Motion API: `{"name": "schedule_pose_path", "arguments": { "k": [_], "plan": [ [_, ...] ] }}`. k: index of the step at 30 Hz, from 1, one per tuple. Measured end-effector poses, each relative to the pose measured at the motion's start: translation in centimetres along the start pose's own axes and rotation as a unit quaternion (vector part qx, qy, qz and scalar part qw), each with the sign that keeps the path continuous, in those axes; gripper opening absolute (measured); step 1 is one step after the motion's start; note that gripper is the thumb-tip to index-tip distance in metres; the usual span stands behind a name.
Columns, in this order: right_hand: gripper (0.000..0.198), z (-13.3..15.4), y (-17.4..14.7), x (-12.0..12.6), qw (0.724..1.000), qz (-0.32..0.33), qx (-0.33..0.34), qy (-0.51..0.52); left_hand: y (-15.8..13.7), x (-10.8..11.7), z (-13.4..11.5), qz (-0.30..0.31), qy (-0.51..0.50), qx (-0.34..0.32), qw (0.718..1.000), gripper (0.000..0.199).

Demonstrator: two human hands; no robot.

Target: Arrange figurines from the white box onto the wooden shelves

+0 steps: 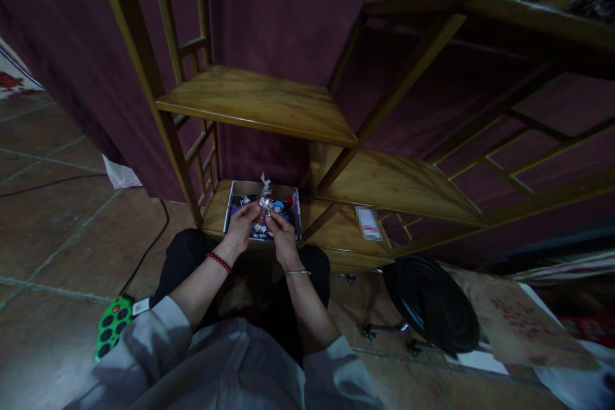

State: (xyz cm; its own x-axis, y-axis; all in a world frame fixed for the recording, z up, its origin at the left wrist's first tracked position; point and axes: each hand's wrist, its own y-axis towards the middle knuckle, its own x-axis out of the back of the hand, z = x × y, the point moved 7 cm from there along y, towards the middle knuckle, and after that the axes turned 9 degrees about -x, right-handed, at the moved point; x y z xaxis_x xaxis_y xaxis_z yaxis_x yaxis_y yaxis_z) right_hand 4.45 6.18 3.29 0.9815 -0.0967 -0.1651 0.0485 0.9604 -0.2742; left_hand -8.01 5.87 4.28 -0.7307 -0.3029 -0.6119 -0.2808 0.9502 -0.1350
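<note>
- Left hand (244, 225): fingers bent, thumb and fingertips closed on the near left edge of a clear, shiny, crinkled plastic wrapper (266, 203).
- Right hand (282, 234): the same wrapper is gripped from the right with the fingertips; neither hand is free. Whether anything is enclosed cannot be told.
- Grip: a two-sided pinch is used, probably because the plastic is thin and slippery – its loose, twisted end is left standing up beyond the fingers.
- Position: the wrapper is held above a shallow, white-edged rectangular cardboard box (298, 213), near its middle. Anything slipping would likely be caught inside.
- Contents: small, brightly coloured figures (278, 206) with blue, red and black parts are grouped within the box, presumably kept from rolling by its low walls. Details are partly hidden by the hands.
- Support: the box is set on a yellow-brown varnished wooden lower shelf board (216, 210), within easy reach of the seated person; a knee in black trousers (182, 256) is placed at either side, apparently to bring the arms close.
- Wrists: a dark red beaded bracelet (219, 262) is worn on the left, a thin silver-coloured bangle (298, 271) on the right.
- Surroundings: a round black stool seat (430, 304) is placed to the right; a green power strip with black sockets (114, 327) is laid on the floor, left.
</note>
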Motion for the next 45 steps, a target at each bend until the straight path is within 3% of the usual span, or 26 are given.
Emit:
{"name": "schedule_pose_path", "arguments": {
  "k": [14, 23, 31, 37, 45],
  "plan": [
    [0.038, -1.5, 0.3, 0.2, 0.993, -0.022, -0.057, 0.103, -0.4, 0.2, 0.0, 0.028, 0.037, 0.029, 0.999, 0.029],
    [0.033, -1.8, 0.4, 0.3, 0.988, -0.026, -0.060, 0.141, -0.8, -0.2, -0.4, 0.028, 0.052, 0.015, 0.998, 0.032],
    [0.033, -2.5, 0.9, 0.7, 0.992, -0.030, -0.046, 0.118, -0.7, -0.5, -1.0, 0.013, 0.095, -0.012, 0.995, 0.034],
    [0.030, -1.7, 0.7, 0.2, 0.998, 0.004, -0.007, 0.064, -0.4, -1.0, -1.7, 0.016, 0.149, -0.056, 0.987, 0.036],
    [0.030, -0.7, 0.3, -0.2, 0.999, 0.002, 0.040, -0.012, 0.0, -1.5, -2.1, -0.001, 0.185, -0.114, 0.976, 0.026]
  ]
}}
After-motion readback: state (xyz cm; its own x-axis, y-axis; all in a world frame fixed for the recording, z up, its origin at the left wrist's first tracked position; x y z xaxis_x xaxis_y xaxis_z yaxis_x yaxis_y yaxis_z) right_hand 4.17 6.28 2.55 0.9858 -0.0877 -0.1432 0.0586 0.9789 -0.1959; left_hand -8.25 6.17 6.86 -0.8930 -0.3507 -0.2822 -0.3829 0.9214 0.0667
